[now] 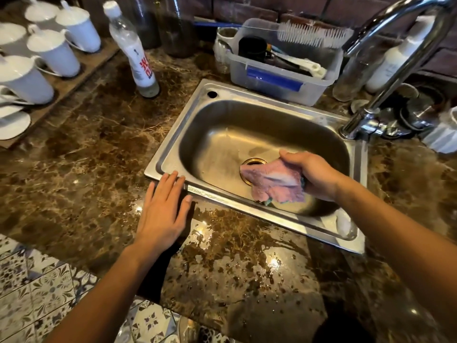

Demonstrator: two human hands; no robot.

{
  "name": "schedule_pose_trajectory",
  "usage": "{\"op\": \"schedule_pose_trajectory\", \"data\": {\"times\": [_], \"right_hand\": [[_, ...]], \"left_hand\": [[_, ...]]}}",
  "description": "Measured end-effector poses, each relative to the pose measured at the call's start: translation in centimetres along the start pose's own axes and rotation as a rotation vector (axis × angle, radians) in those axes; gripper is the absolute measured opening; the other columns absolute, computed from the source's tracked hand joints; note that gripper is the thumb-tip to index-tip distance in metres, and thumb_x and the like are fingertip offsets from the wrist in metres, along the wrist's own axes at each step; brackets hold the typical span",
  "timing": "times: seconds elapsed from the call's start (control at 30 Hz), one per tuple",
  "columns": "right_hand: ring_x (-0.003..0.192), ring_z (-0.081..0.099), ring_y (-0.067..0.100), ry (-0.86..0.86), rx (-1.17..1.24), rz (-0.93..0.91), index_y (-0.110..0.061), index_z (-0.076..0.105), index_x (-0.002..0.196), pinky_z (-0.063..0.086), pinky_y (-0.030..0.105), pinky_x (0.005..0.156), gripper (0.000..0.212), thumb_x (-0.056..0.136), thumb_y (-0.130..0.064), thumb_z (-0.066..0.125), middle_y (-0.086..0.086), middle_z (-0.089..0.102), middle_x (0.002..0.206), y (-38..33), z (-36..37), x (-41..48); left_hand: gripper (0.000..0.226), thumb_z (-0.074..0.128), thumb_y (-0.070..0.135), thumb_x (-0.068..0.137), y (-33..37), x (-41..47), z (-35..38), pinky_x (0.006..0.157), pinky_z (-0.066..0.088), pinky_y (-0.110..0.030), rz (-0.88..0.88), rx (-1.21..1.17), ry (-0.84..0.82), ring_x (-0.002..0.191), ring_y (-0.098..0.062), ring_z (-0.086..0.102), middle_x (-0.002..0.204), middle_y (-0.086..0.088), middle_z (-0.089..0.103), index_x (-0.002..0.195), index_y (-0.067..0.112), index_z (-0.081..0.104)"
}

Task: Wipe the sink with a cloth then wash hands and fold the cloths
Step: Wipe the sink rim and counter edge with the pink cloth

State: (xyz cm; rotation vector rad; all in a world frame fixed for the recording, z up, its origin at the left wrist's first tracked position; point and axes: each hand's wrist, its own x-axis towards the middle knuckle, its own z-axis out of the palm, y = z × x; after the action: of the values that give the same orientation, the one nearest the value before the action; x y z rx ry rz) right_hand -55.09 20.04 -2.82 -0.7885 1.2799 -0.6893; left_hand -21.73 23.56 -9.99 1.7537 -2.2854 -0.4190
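Sink (173, 154) basin lies open; faucet (385, 78) arches over its right.

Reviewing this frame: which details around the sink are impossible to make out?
Head view only:
- Drain: mostly hidden by the pink cloth.
- Faucet spout tip: cut off by the top edge.
- Right hand fingers: tucked behind the cloth, grip unclear.
- Green item under the cloth: only a sliver shows.
- Bottle label: blurred, unreadable.

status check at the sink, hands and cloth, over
Right hand gripping pink cloth inside the sink, over the drain. Left hand flat and open on the sink's front rim. Nothing blocking the basin.
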Motion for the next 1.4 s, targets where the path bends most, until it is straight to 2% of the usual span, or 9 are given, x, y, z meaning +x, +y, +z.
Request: {"op": "schedule_pose_trajectory", "data": {"times": [0.37, 0.57, 0.73, 0.83, 0.93, 1.03, 1.2, 1.3, 1.4], "right_hand": [[0.073, 0.063, 0.027, -0.070, -0.031, -0.147, -0.008, 0.073, 0.089, 0.047, 0.039, 0.072, 0.044, 0.107, -0.034, 0.042, 0.018, 0.069, 0.084, -1.3, 10.4, 7.5], [0.061, 0.062, -0.005, -0.183, -0.356, -0.248, -0.024, 0.074, 0.081, 0.046, 0.011, 0.067, 0.044, 0.108, -0.028, 0.040, -0.014, 0.071, 0.065, -0.4, 15.1, 9.9], [0.099, 0.070, 0.024, -0.249, -0.566, -0.229, -0.025, 0.080, 0.095, 0.047, 0.048, 0.105, 0.043, 0.095, -0.054, 0.048, 0.000, 0.078, 0.101, 1.2, 15.4, 10.2], [0.092, 0.067, 0.032, -0.282, -0.692, -0.268, -0.015, 0.077, 0.094, 0.048, 0.053, 0.096, 0.054, 0.090, -0.058, 0.045, 0.011, 0.075, 0.098, 1.0, 14.0, 9.6], [0.062, 0.059, 0.004, -0.339, -0.794, -0.313, -0.032, 0.075, 0.072, 0.046, 0.031, 0.074, 0.045, 0.104, -0.040, 0.044, -0.013, 0.070, 0.069, 1.0, 12.0, 8.2], [0.067, 0.063, 0.020, -0.347, -0.899, -0.360, -0.010, 0.076, 0.086, 0.049, 0.042, 0.075, 0.058, 0.098, -0.055, 0.040, 0.006, 0.074, 0.079, 1.5, 9.8, 6.7], [0.056, 0.055, 0.003, -0.364, -0.876, -0.333, -0.015, 0.068, 0.066, 0.042, 0.016, 0.063, 0.055, 0.095, -0.053, 0.041, -0.007, 0.066, 0.065, 3.3, 6.5, 2.9], [0.072, 0.065, 0.030, -0.285, -0.794, -0.279, -0.015, 0.076, 0.079, 0.053, 0.050, 0.077, 0.056, 0.096, -0.057, 0.042, 0.008, 0.074, 0.081, 4.2, 4.1, 1.1], [0.079, 0.063, 0.041, -0.251, -0.678, -0.214, -0.005, 0.077, 0.086, 0.050, 0.052, 0.083, 0.067, 0.092, -0.065, 0.048, 0.021, 0.073, 0.088, 4.6, 1.9, -0.4]], "left_hand": [[0.059, 0.027, 0.040, 0.103, -3.9, -1.6, -0.6, 0.125, 0.007, -0.038, -0.074, -0.056, 0.054, 0.153, -0.018, 0.015, 0.163, -0.004, 0.028, 0.156, 0.013, 0.030], [0.058, 0.031, 0.041, 0.104, -5.2, -2.8, -1.6, 0.125, 0.011, -0.038, -0.124, -0.173, 0.068, 0.153, -0.012, 0.013, 0.163, 0.002, 0.026, 0.156, 0.016, 0.030], [0.058, 0.029, 0.044, 0.104, -5.6, -3.3, -2.3, 0.125, 0.015, -0.042, -0.194, -0.241, 0.094, 0.153, -0.011, 0.014, 0.162, 0.002, 0.032, 0.156, 0.019, 0.031], [0.058, 0.028, 0.045, 0.104, -5.3, -3.4, -2.6, 0.124, 0.017, -0.045, -0.249, -0.290, 0.119, 0.152, -0.010, 0.014, 0.161, 0.003, 0.032, 0.156, 0.020, 0.031], [0.058, 0.028, 0.045, 0.104, -4.8, -3.5, -2.4, 0.124, 0.017, -0.044, -0.269, -0.310, 0.121, 0.152, -0.010, 0.014, 0.156, 0.011, 0.031, 0.156, 0.020, 0.030], [0.058, 0.027, 0.047, 0.104, -4.3, -3.4, -1.8, 0.123, 0.018, -0.045, -0.257, -0.292, 0.099, 0.152, -0.012, 0.016, 0.160, 0.004, 0.034, 0.156, 0.020, 0.031], [0.055, 0.029, 0.043, 0.106, -1.6, -2.5, -1.4, 0.123, 0.021, -0.048, -0.224, -0.287, 0.075, 0.152, -0.016, 0.018, 0.160, -0.001, 0.036, 0.156, 0.020, 0.031], [0.052, 0.033, 0.038, 0.107, 0.8, -2.1, -1.5, 0.123, 0.018, -0.047, -0.197, -0.264, 0.055, 0.151, -0.017, 0.019, 0.159, -0.002, 0.036, 0.155, 0.019, 0.032], [0.052, 0.032, 0.039, 0.107, 3.3, -1.8, -1.7, 0.124, 0.014, -0.046, -0.149, -0.239, 0.030, 0.151, -0.018, 0.019, 0.159, -0.003, 0.036, 0.155, 0.019, 0.032]]}}
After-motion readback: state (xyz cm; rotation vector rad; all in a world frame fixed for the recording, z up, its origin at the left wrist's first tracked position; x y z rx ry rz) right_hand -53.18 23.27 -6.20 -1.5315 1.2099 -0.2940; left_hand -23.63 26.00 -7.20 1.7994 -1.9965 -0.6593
